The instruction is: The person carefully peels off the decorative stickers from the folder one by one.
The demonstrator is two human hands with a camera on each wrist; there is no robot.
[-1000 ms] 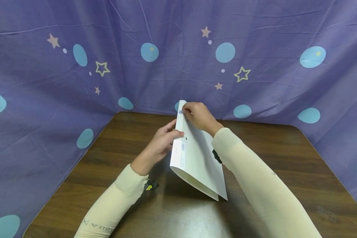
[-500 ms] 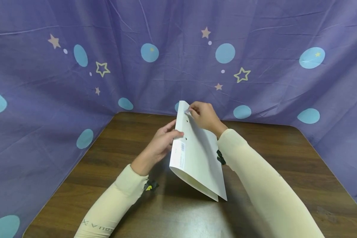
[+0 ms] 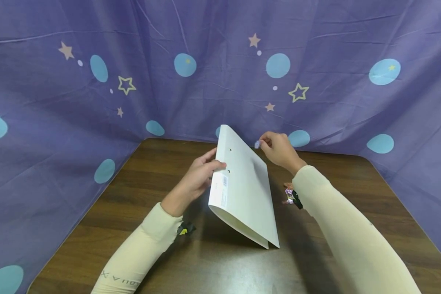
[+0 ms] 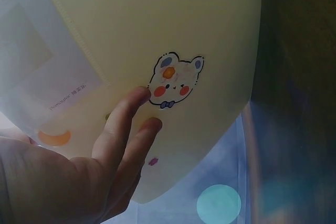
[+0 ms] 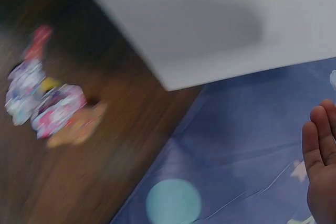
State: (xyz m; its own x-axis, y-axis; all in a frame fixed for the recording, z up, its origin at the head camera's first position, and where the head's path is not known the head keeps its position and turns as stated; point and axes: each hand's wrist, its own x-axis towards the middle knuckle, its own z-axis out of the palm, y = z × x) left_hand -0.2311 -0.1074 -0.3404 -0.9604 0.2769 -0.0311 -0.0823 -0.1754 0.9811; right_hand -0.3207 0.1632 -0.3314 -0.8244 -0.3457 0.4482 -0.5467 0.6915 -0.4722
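White folder [image 3: 246, 190] in the left hand [image 3: 196, 177], tiny pale-blue bit [image 3: 257, 144] in the right hand [image 3: 280, 151]

So the folder's around the middle of the worktop [image 3: 353, 196], tipped at an angle: spine up on the left, covers sloping down to the right and a bit apart at the near end. Can't tell whether its lower edges touch the wood.

Left hand has the spine side clamped, thumb on the outside and fingers round the back. The left wrist view has two fingertips by a bear sticker [image 4: 173, 85], plus an orange sticker [image 4: 55, 138] and a small pinkish spot [image 4: 153, 161] on that same side.

Right hand is off to the far right of the folder, clear of it, thumb and finger closed in a pinch on that little bluish bit. Too small to say what it is.

Outside of the folder: a printed label [image 3: 224, 190] low on the spine, and two small holes [image 3: 230, 150] farther up.

Right of the folder, partly behind the right sleeve [image 3: 341, 228], there's a colourful heap [image 5: 52, 98], pretty blurry up close. Purple curtain [image 3: 224, 41] with stars and blue dots at the far side.
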